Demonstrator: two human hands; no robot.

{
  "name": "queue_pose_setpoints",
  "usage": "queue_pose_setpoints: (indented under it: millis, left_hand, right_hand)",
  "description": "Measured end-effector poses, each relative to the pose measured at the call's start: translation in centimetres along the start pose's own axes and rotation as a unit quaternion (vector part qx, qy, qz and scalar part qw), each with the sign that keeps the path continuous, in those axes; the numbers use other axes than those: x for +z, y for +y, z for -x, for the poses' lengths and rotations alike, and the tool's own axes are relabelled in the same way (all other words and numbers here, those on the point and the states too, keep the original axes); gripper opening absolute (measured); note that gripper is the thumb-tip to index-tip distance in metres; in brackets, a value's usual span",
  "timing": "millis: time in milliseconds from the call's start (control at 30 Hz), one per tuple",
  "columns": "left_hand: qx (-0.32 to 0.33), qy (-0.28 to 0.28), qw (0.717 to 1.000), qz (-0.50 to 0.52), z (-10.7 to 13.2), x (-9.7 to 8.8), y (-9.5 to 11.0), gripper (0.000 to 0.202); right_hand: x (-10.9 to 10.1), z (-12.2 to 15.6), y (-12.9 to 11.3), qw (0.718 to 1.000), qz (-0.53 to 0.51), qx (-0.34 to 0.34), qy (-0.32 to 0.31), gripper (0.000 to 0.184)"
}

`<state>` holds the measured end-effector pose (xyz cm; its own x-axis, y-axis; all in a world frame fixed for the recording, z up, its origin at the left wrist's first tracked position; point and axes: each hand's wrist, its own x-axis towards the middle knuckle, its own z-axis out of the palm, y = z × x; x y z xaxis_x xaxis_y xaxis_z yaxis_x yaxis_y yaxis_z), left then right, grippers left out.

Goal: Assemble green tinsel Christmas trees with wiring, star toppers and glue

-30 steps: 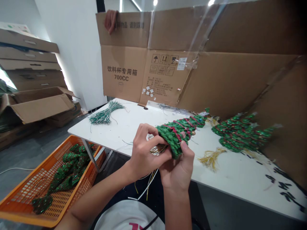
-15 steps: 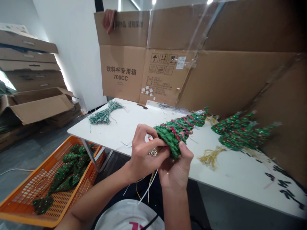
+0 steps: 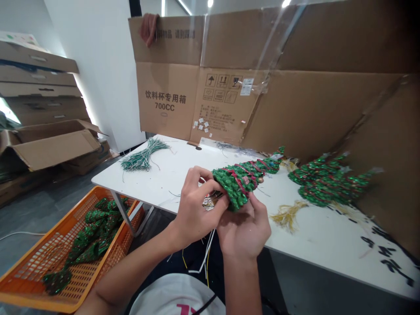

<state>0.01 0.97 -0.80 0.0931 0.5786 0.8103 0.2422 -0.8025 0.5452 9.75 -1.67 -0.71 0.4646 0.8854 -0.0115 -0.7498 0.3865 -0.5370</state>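
Both my hands hold a small green tinsel Christmas tree with red bands, lying almost level with its tip pointing away to the right. My left hand grips the wide base end, its fingers curled around a tuft of wires. My right hand cradles the tree's underside from below. Thin white and yellow wires hang below my hands. Part of the tree's base is hidden by my fingers.
A white table holds a green wire bundle, a yellow wire tuft and another tinsel tree. Cardboard sheets stand behind it. An orange basket of green tinsel trees sits lower left.
The tree has tilted slightly and shifted up and left. My right hand has spread and moved further under its base, and my left hand has moved closer to the wires.
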Motion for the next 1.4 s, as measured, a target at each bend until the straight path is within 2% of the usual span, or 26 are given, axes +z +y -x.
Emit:
queue_pose_setpoints:
  millis: [167,300,400,467,600,733,800,867,933,967,1000,1033,1100,1233,1333,1400]
  left_hand:
    - [-0.058,-0.006,0.996,-0.075,-0.3,-0.9,0.4,0.009]
    - [-0.100,-0.084,0.990,0.053,-1.0,-1.7,-0.5,0.006]
    - [-0.128,-0.146,0.968,0.162,-1.6,-2.1,-1.6,0.004]
    - [-0.145,-0.165,0.954,0.205,-1.9,-2.2,-2.2,0.008]
    - [-0.225,-0.127,0.939,0.228,-2.1,-2.2,-2.8,0.026]
    - [-0.271,-0.076,0.920,0.274,-2.3,-2.3,-3.4,0.033]
    - [-0.312,-0.043,0.890,0.331,-2.7,-2.8,-3.8,0.035]
    - [-0.373,-0.014,0.839,0.395,-3.2,-3.5,-4.1,0.034]
    - [-0.421,0.015,0.794,0.439,-3.7,-4.4,-4.2,0.031]
    - [-0.432,0.030,0.780,0.451,-3.9,-4.8,-4.3,0.031]
    - [-0.435,0.047,0.774,0.458,-4.1,-5.1,-4.3,0.032]
    - [-0.430,0.065,0.774,0.459,-4.2,-5.5,-4.3,0.032]
    - [-0.414,0.091,0.786,0.449,-4.3,-6.0,-4.4,0.033]
    - [-0.401,0.124,0.800,0.428,-4.6,-7.2,-5.0,0.034]
    - [-0.415,0.142,0.782,0.444,-5.0,-8.3,-5.5,0.031]
    - [-0.419,0.163,0.771,0.451,-5.3,-9.1,-5.8,0.028]
  right_hand:
    - [-0.1,-0.1,0.1,1.000,-0.011,0.020,-0.018,0.054]
    - [-0.2,-0.1,0.4,0.999,-0.002,0.024,-0.048,0.048]
    - [-0.4,-0.2,0.5,0.999,0.004,0.024,-0.048,0.045]
    - [-0.4,-0.4,0.5,0.997,0.001,0.036,-0.065,0.046]
    - [-0.6,-0.8,0.6,0.985,0.008,0.050,-0.167,0.051]
    - [-1.5,-1.7,0.3,0.966,0.063,0.060,-0.242,0.056]
    - [-2.3,-2.5,0.0,0.958,0.092,0.069,-0.263,0.061]
    - [-3.1,-3.5,-0.2,0.950,0.124,0.070,-0.278,0.065]
    - [-4.0,-4.6,0.0,0.941,0.190,0.043,-0.275,0.064]
    - [-4.5,-5.3,0.3,0.934,0.246,0.014,-0.258,0.064]
    - [-5.0,-5.9,0.7,0.917,0.327,-0.027,-0.226,0.065]
    - [-5.4,-6.5,1.3,0.879,0.435,-0.082,-0.178,0.067]
    - [-6.4,-7.5,2.7,0.841,0.512,-0.112,-0.137,0.059]
    - [-7.6,-8.3,5.2,0.759,0.624,-0.116,-0.145,0.050]
    - [-7.9,-8.0,6.2,0.713,0.675,-0.114,-0.150,0.055]
    - [-8.0,-7.9,6.4,0.694,0.695,-0.106,-0.152,0.055]
